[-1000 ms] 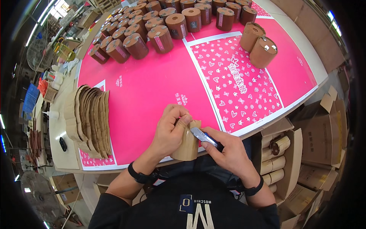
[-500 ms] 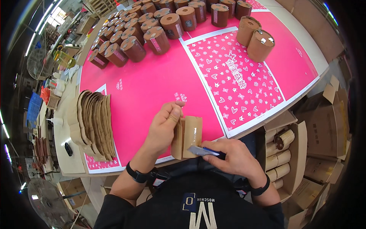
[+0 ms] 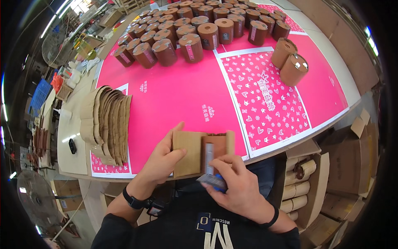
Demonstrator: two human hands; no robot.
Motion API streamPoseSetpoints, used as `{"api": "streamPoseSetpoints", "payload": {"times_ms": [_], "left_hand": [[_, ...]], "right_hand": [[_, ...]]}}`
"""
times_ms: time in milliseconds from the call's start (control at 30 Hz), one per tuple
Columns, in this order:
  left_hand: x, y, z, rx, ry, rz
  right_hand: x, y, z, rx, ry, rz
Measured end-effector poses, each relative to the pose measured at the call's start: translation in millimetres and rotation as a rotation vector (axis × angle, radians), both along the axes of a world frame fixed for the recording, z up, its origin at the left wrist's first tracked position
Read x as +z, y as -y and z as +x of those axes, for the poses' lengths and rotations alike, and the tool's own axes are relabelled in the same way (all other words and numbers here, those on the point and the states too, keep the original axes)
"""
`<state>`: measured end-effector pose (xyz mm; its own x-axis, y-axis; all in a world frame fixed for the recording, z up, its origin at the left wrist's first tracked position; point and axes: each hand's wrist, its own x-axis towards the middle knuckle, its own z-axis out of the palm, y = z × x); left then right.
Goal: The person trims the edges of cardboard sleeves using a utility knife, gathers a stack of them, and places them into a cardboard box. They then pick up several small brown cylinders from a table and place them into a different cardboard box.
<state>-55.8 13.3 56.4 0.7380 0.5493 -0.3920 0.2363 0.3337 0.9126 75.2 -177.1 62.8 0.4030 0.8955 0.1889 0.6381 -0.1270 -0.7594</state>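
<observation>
A kraft paper wrapper (image 3: 187, 152) stands spread apart near the table's front edge. Inside its opening shows a reddish-brown cylinder (image 3: 219, 145), with a shiny silver strip running down it. My left hand (image 3: 159, 159) grips the wrapper's left flap, thumb on the front face. In my right hand (image 3: 238, 184), fingers closed, is a grey-and-blue utility knife (image 3: 212, 181), just below the opening. My right fingertips are close to the silver strip; whether they touch it I cannot tell.
Many brown cylinders (image 3: 190, 46) stand at the back of the pink-covered table (image 3: 166, 99). Two more cylinders (image 3: 294, 69) stand on the right. A stack of flattened kraft wrappers (image 3: 108, 124) lies on the left. Below the right edge, an open carton (image 3: 321, 182) holds wrapped rolls.
The narrow wrapped roll has been spread open, uncovering the brown cylinder. My left hand has shifted to the wrapper's left flap, and the right hand with the knife has turned and moved lower.
</observation>
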Motion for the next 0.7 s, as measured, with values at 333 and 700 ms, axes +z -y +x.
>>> {"api": "streamPoseSetpoints", "payload": {"times_ms": [333,700], "left_hand": [[26.8,-14.5,-39.9,-0.265,-0.092,-0.147],[70.3,-82.6,-129.4,0.705,0.011,1.856]], "right_hand": [[-29.0,16.9,34.2,-0.421,0.117,-0.163],[-88.7,40.2,83.2,-0.463,-0.557,-0.001]]}}
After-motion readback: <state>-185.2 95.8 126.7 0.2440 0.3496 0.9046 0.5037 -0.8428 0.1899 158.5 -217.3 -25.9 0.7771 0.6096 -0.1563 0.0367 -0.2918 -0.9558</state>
